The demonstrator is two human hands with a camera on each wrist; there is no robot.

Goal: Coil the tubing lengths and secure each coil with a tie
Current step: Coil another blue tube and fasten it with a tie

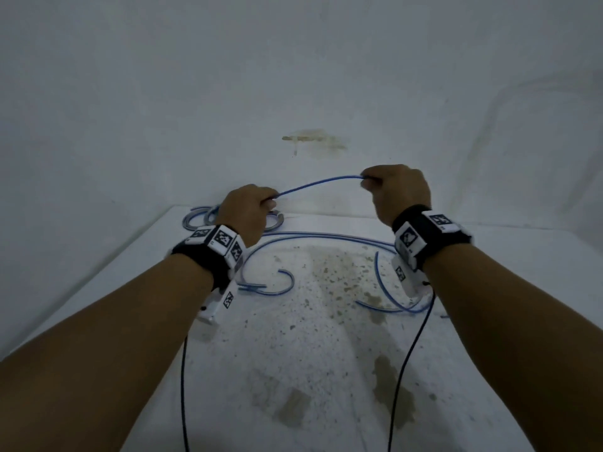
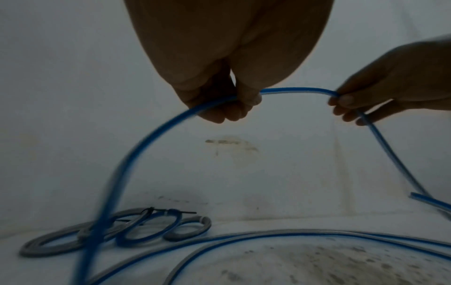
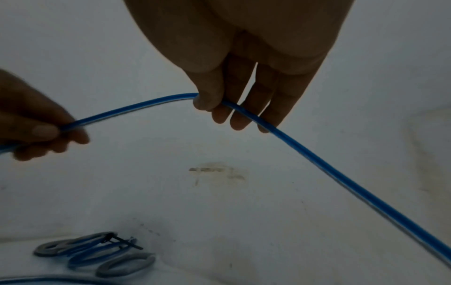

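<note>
A length of blue tubing [image 1: 318,183] arches in the air between both hands above the white-covered table [image 1: 326,353]. My left hand [image 1: 251,210] pinches it at the left end of the arch, thumb against fingers [image 2: 246,98]. My right hand [image 1: 396,190] pinches it at the right, thumb on top [image 3: 207,102], and the tubing [image 3: 341,179] runs down past the fingers toward the table. More blue tubing [image 1: 326,237] lies in loose curves on the table under the hands.
Several finished coils [image 2: 146,229] of blue and grey tubing lie at the table's far left, one [image 3: 102,248] bound with a black tie. The cloth is stained in the middle [image 1: 342,282]. Black cables [image 1: 404,370] hang from both wrist cameras.
</note>
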